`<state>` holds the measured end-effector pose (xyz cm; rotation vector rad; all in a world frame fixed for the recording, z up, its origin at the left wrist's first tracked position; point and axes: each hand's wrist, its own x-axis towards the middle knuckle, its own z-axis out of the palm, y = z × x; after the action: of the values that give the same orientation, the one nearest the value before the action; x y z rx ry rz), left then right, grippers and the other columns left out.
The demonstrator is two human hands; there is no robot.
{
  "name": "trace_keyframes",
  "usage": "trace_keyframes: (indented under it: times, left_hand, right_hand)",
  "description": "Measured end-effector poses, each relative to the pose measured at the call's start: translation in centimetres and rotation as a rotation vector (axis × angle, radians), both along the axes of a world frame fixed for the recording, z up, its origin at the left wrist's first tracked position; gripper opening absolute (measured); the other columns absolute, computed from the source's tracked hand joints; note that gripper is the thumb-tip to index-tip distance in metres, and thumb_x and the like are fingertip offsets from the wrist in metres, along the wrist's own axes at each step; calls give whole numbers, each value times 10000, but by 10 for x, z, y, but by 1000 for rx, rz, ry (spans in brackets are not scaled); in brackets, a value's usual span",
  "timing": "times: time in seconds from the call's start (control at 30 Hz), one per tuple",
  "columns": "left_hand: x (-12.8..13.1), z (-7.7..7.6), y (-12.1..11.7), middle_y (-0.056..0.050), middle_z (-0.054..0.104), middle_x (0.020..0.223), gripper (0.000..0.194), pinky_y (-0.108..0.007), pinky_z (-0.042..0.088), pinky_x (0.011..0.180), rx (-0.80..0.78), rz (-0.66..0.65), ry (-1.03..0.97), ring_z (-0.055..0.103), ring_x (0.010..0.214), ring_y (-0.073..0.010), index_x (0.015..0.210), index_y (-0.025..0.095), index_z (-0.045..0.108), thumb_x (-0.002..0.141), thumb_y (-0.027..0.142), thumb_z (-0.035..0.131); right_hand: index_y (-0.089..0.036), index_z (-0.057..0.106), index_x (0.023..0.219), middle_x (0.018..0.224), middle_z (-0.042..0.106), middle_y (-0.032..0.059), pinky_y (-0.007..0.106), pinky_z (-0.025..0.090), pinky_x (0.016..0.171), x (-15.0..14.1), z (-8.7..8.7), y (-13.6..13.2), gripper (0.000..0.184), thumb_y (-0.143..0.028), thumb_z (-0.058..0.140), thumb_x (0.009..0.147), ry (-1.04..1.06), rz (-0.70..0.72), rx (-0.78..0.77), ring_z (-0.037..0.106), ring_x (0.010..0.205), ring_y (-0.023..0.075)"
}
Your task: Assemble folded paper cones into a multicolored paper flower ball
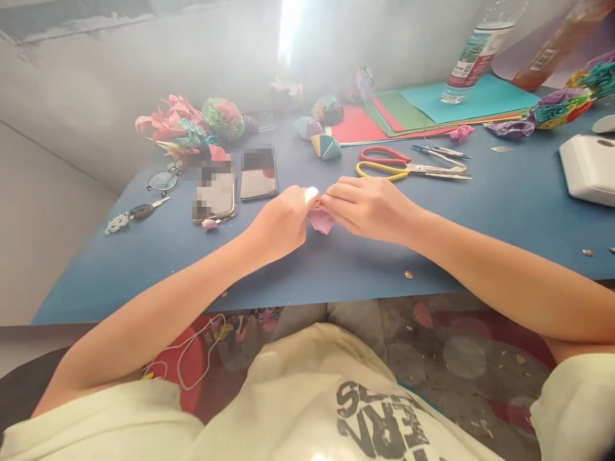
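Note:
Both hands meet over the middle of the blue table (pixel 288 269), close to its front edge. Between them is a small pink piece of folded paper (pixel 321 221). My left hand (pixel 286 221) is closed on the paper's left side, thumb on top. From the right, my right hand (pixel 368 205) pinches the paper's upper edge with its fingers together. The fingers hide part of the paper. Just beyond my right hand lie scissors (pixel 416 169) with one red and one yellow handle, and tweezers (pixel 442 153) rest behind them.
Two phones (pixel 259 174) (pixel 216 195), glasses (pixel 163 181) and a key (pixel 141 211) lie at left. Paper flowers (pixel 177 125) stand behind them. Coloured paper sheets (pixel 471 102) bear a water bottle (pixel 475 61). A white box (pixel 589 169) sits at right.

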<state>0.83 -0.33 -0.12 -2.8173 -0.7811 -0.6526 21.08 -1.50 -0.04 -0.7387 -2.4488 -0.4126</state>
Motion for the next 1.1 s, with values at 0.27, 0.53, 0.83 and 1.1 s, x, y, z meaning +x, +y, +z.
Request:
trace_keyframes:
  times: [0.27,0.53,0.83,1.1]
  left_hand:
    - [-4,-1,13,-40,483,680,218,-310,359,574,214,-71,70,465,683,-188,761,183,469,909,118,322]
    - [0,-9,5,-19,445,646,243,-305,387,579,-2,16,-157,445,616,-164,779,175,472,947,185,297]
    - [-7,-5,7,-32,469,646,249,-302,376,569,226,-77,-13,473,672,-175,739,172,492,932,165,334]
    - [-1,9,-2,-120,570,1019,256,-356,483,758,-500,54,-713,568,979,-207,1039,184,419,947,410,342]
  right_hand:
    - [-176,607,841,815,613,46,288,420,609,1,0,2,307,-219,327,960,-18,30,-52,535,750,143]
    - [-185,567,790,746,550,49,316,381,586,-9,-4,-4,363,-140,249,960,-89,-52,105,478,697,153]
    - [-176,581,735,746,619,25,262,420,611,-7,-3,-2,279,-212,394,940,89,50,-46,542,738,132]
    - [-173,492,853,801,570,55,266,448,657,-16,-9,5,162,-145,352,929,441,79,44,507,739,129]
